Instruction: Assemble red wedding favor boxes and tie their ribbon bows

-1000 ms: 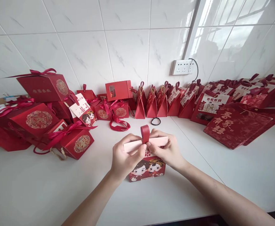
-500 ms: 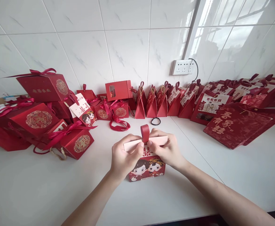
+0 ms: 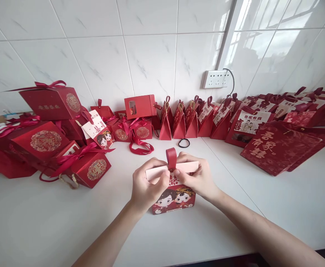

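Head view: at the dial's centre, a red-and-white paperboard box printed with two cartoon faces (image 3: 174, 199) is stood upright on a glossy white tabletop (image 3: 118, 226). Its pale pink, flat top flap (image 3: 189, 167) is gripped from nine o'clock by the left hand (image 3: 148, 185) and from three o'clock by the right hand (image 3: 198, 178). Both thumbs are pressed to the near side, beneath an upright loop of dark red strap (image 3: 171, 157); the fingers behind are partly hidden.

At nine o'clock, well apart, a red box tied with a crimson ribbon bow (image 3: 92, 170) is seen. Just past twelve, a thin black ring (image 3: 183, 147) is placed before red triangular paper bags (image 3: 179, 128). Between two and three, a dark red bag with gold characters (image 3: 279, 152) is set. At one, a white power socket (image 3: 216, 79) is fixed to the marbled tile wall (image 3: 95, 59).
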Demonstrator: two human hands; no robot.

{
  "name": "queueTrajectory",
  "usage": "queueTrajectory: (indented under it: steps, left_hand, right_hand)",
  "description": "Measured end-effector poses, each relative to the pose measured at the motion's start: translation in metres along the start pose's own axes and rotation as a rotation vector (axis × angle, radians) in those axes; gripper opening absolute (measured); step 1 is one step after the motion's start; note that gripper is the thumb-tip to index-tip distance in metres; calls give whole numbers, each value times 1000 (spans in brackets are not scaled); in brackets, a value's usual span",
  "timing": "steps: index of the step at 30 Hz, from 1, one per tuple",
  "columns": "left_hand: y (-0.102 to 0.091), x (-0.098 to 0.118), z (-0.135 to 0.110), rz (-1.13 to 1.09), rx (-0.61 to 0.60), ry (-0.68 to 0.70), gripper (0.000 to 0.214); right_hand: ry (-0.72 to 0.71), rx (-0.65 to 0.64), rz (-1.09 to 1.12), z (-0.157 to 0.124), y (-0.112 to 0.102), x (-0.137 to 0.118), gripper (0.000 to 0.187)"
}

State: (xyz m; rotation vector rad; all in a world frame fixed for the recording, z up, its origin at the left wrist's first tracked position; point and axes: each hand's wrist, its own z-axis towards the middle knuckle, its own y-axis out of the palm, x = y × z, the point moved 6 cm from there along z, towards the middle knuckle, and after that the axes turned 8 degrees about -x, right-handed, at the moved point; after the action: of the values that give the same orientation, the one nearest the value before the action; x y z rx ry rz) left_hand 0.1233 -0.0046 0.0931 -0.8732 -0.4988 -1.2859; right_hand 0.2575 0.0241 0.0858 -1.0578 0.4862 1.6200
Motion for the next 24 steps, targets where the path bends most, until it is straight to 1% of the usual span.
queueTrajectory:
  steps: [9, 16, 24]
  left_hand:
    - [0, -2, 0, 40, 26, -79, 11]
    - [-1, -4, 0, 81, 36, -91, 16]
    - [-1, -4, 0, 57, 27, -71, 15]
  right_hand:
    - [23, 1, 10, 1, 0, 2, 21]
    - [5, 0, 19, 2, 0, 0, 14]
    - [16, 3, -2, 1, 0, 1, 11]
